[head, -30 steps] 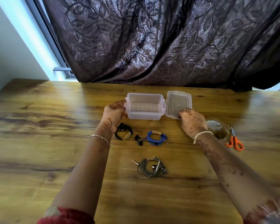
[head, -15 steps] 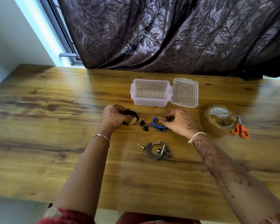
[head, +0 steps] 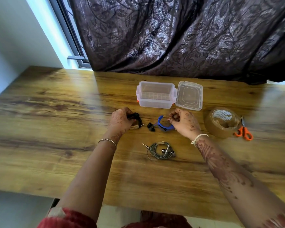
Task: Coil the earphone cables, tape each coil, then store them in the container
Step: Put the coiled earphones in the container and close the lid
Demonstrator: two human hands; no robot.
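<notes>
The left hand [head: 120, 120] grips the black coil [head: 136, 118] in curled fingers [head: 128, 113]. The right hand [head: 183, 122] pinches the blue coil [head: 164, 125]. Both are just before the open container [head: 155, 102] near the desk's [head: 56, 129] far edge.

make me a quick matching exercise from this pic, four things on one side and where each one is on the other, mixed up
Things
1 black coil
2 blue coil
3 grey coil
4 lid

Places
a lies untouched on the table, nearest the person
b pinched by the right hand
c flat beside the open container
d gripped by the left hand

Pairs: 1-d, 2-b, 3-a, 4-c
</notes>
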